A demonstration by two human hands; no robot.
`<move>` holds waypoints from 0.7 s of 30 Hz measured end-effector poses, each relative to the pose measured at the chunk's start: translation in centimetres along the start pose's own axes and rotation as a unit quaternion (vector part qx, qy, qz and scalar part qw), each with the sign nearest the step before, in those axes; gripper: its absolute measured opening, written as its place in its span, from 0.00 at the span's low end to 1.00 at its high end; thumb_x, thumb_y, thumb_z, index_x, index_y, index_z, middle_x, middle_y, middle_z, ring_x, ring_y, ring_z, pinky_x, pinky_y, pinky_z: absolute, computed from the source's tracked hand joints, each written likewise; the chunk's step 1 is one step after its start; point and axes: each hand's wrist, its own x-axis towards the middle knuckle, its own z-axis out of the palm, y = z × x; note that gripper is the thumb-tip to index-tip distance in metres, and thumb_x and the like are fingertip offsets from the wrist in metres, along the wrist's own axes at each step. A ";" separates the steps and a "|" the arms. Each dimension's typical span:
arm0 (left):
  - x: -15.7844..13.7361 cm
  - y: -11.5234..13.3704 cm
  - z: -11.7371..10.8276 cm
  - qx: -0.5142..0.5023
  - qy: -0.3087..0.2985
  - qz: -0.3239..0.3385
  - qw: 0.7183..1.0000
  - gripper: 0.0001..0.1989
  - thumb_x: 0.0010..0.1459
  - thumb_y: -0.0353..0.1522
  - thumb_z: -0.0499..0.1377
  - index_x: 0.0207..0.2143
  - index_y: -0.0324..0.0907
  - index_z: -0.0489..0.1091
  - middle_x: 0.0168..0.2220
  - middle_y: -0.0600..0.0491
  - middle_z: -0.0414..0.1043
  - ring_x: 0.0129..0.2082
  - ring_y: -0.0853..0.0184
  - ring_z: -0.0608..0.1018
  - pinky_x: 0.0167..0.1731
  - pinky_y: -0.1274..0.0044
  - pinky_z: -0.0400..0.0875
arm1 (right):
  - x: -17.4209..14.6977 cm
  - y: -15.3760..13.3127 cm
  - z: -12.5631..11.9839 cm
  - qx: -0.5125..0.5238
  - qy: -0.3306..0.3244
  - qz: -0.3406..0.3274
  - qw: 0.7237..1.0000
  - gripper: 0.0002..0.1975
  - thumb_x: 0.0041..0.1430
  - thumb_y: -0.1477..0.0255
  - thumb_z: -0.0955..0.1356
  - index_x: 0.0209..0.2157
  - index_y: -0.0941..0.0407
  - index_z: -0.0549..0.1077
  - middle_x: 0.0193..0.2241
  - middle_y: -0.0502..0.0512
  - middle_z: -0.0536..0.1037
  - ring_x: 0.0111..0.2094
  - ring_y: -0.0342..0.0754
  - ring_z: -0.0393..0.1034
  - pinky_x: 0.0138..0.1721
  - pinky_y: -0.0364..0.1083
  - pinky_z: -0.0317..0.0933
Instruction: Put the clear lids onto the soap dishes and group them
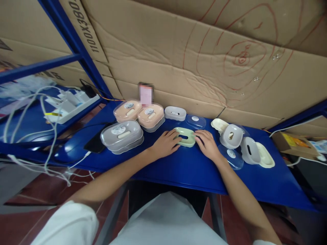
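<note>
A pale green oval plastic dish with a slot in its middle sits on the blue table in front of me. My left hand wraps its left end, with fingers along the far side and the thumb at the near corner. On the opposite end, the bent fingers of my right hand press against the rim. Behind the dish stand a grey oval dish and a clear lid with a round label. To the right are a grey dish, another grey dish and a clear lid.
Stacked lidded boxes, peach and grey, stand on the left. A black phone lies beside them. Cream trays rest at right. A power strip with white cables occupies the left shelf; a cardboard wall rises behind.
</note>
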 end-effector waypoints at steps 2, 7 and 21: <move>1.1 -0.8 0.3 -0.002 -0.006 0.013 1.000 0.14 0.73 0.37 0.59 0.56 0.43 0.76 0.60 0.41 0.75 0.66 0.50 0.73 0.59 0.61 0.72 | 0.6 0.5 -0.3 -0.023 0.020 0.014 0.999 0.21 0.79 0.63 0.59 0.59 0.53 0.78 0.59 0.61 0.82 0.64 0.57 0.73 0.68 0.61 0.63; 0.9 -2.2 0.0 -0.015 0.002 -0.003 1.000 0.14 0.73 0.39 0.60 0.55 0.44 0.77 0.57 0.43 0.75 0.63 0.52 0.74 0.57 0.63 0.72 | 6.1 1.0 0.7 -0.059 -0.015 0.011 0.998 0.24 0.79 0.69 0.56 0.64 0.55 0.76 0.65 0.60 0.78 0.68 0.55 0.69 0.69 0.59 0.61; -0.6 -2.4 -1.9 0.010 -0.012 -0.012 1.000 0.12 0.72 0.35 0.61 0.53 0.42 0.77 0.55 0.42 0.75 0.58 0.51 0.76 0.52 0.63 0.74 | 7.2 -0.8 0.0 -0.192 -0.055 0.075 0.977 0.17 0.78 0.69 0.63 0.56 0.57 0.81 0.53 0.66 0.85 0.57 0.62 0.75 0.60 0.59 0.60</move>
